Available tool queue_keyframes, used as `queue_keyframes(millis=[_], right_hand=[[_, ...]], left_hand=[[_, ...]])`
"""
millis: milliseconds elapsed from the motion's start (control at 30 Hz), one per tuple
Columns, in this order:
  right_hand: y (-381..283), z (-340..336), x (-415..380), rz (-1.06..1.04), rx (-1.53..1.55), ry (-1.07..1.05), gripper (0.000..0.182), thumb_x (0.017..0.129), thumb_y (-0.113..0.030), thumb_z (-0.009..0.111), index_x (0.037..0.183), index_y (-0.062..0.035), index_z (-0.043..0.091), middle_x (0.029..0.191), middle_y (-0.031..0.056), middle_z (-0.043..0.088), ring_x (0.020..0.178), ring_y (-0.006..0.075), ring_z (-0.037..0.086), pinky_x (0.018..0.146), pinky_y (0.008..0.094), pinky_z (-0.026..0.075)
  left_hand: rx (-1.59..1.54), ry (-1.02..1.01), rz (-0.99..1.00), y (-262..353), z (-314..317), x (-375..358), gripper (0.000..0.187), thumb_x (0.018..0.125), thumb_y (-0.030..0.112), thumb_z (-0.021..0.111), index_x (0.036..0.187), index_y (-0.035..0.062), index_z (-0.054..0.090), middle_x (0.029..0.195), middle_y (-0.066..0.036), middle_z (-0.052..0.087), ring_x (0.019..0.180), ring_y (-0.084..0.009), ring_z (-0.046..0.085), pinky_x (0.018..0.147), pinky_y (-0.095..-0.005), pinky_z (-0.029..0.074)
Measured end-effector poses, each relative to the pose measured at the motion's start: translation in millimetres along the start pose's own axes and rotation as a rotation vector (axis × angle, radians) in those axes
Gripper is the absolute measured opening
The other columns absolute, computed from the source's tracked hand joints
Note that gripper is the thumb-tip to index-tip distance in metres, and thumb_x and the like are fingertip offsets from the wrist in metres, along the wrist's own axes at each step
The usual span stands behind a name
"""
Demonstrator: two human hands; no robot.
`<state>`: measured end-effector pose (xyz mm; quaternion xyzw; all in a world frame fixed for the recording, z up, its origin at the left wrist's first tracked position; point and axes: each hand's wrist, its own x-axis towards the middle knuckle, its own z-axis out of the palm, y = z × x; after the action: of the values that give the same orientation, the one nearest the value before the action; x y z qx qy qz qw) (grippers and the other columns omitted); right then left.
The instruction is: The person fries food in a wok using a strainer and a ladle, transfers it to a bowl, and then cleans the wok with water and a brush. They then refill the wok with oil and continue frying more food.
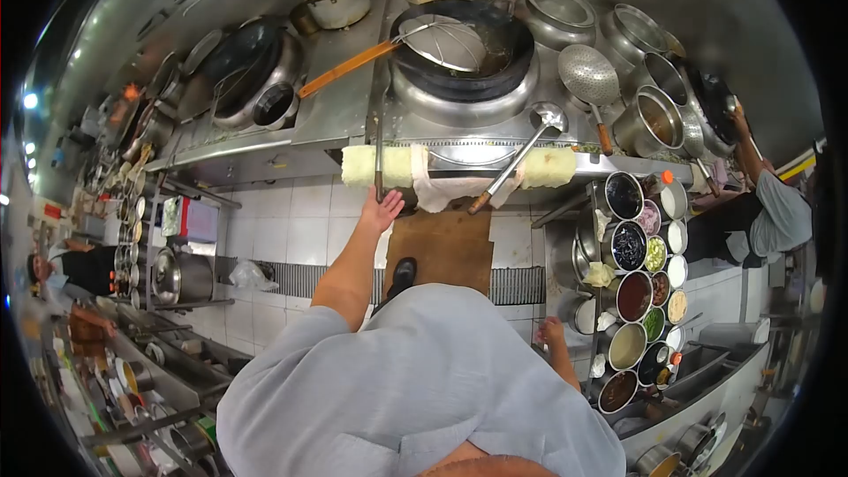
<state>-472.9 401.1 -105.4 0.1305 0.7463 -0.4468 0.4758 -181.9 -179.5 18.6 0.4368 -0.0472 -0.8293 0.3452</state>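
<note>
My left hand [384, 208] is open with its fingers spread, right below the lower end of a long thin metal handle [378, 155] that hangs over the stove's front edge. Low at my right side, my right hand [551, 330] has curled fingers, and nothing shows in it. In front of me a black wok [415, 79] sits on a steel burner ring. A round mesh strainer [442, 44] with a long wooden handle rests across the wok. To its right a ladle [548, 117] leans over the front edge, wooden grip toward me.
Pale yellow padding [548, 168] and a cloth [455, 190] line the stove's front edge. A perforated skimmer [588, 75] and several pots stand at the right. Sauce bowls [634, 295] fill a rack beside me. Another person [777, 212] works at far right. A brown mat [442, 252] covers the floor.
</note>
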Motion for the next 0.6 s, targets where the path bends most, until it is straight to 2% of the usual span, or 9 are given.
queue_keyframes(millis=[33,67,167,267,300,433,500,533,600], right_hand=[[1.7,-3.5,-11.2,-0.025,0.025,0.037,0.028,0.084,-0.016,0.056,0.110,-0.0076,0.050,0.073,0.0115,0.056,0.056,0.0245,0.058,0.044,0.0401,0.049],[5.1,-3.6,-22.5,-0.053,0.045,0.061,0.026,0.084,-0.016,0.056,0.108,-0.0074,0.050,0.072,0.0114,0.055,0.055,0.0244,0.058,0.043,0.0399,0.048],[44.3,-5.1,-30.8,-0.132,0.110,0.093,0.023,0.085,-0.017,0.054,0.106,-0.0074,0.050,0.069,0.0103,0.054,0.053,0.0242,0.056,0.042,0.0387,0.048],[79.6,4.7,-27.8,0.084,0.471,-0.171,0.020,0.086,-0.017,0.052,0.104,-0.0066,0.051,0.072,0.0110,0.056,0.053,0.0237,0.056,0.041,0.0368,0.047],[77.1,19.1,-35.2,0.054,0.335,-0.155,0.022,0.087,-0.017,0.052,0.106,-0.0067,0.051,0.074,0.0113,0.056,0.054,0.0238,0.057,0.042,0.0370,0.048],[50.2,79.9,-52.9,-0.060,-0.123,-0.089,0.028,0.087,-0.016,0.052,0.114,-0.0073,0.050,0.082,0.0125,0.059,0.059,0.0241,0.060,0.047,0.0381,0.051],[35.5,108.1,-64.2,-0.100,-0.210,-0.079,0.031,0.088,-0.015,0.052,0.118,-0.0075,0.049,0.086,0.0130,0.060,0.062,0.0243,0.061,0.049,0.0386,0.053],[30.0,119.8,-69.8,-0.103,-0.222,-0.068,0.033,0.088,-0.015,0.051,0.120,-0.0077,0.049,0.087,0.0133,0.061,0.063,0.0244,0.062,0.050,0.0388,0.054],[21.9,135.9,-82.7,-0.056,-0.172,-0.017,0.037,0.088,-0.014,0.051,0.124,-0.0080,0.048,0.091,0.0139,0.062,0.065,0.0245,0.063,0.052,0.0393,0.055]], left_hand=[[-0.048,0.032,-0.002,-3.3,-6.0,20.4,0.052,0.094,0.049,0.050,0.122,0.0069,0.038,0.107,-0.012,0.049,0.103,-0.0301,0.055,0.092,-0.0465,0.049],[0.036,0.066,0.088,-7.4,-11.3,31.7,0.044,0.093,0.048,0.054,0.108,0.0080,0.045,0.085,-0.007,0.047,0.084,-0.0242,0.055,0.085,-0.0420,0.051],[0.120,-0.108,0.037,10.2,-37.9,48.9,0.039,0.092,0.048,0.055,0.095,0.0095,0.049,0.073,-0.003,0.044,0.068,-0.0188,0.049,0.076,-0.0373,0.051],[0.051,-0.226,-0.071,32.4,-24.0,36.0,0.049,0.095,0.057,0.040,0.089,0.0096,0.053,0.058,0.000,0.042,0.061,-0.0163,0.045,0.074,-0.0358,0.047],[-0.013,-0.288,-0.114,45.0,-34.4,34.4,0.052,0.095,0.058,0.037,0.089,0.0094,0.054,0.056,0.000,0.042,0.061,-0.0165,0.046,0.075,-0.0359,0.046],[0.286,0.084,-0.270,64.3,-69.6,31.2,0.061,0.096,0.059,0.030,0.096,0.0038,0.057,0.059,-0.003,0.042,0.059,-0.0231,0.051,0.064,-0.0443,0.053],[0.650,0.255,-0.106,53.1,-127.0,39.8,0.040,0.096,0.040,0.042,0.100,0.0033,0.058,0.058,-0.005,0.047,0.054,-0.0233,0.055,0.050,-0.0395,0.052],[1.037,0.060,0.062,51.8,-169.2,40.7,0.032,0.092,0.031,0.045,0.101,0.0032,0.057,0.058,-0.008,0.050,0.050,-0.0228,0.055,0.045,-0.0369,0.050],[1.332,-0.044,0.151,45.6,-207.8,-1.5,0.028,0.083,0.015,0.048,0.108,0.0039,0.054,0.059,-0.013,0.057,0.039,-0.0215,0.053,0.037,-0.0327,0.047]])
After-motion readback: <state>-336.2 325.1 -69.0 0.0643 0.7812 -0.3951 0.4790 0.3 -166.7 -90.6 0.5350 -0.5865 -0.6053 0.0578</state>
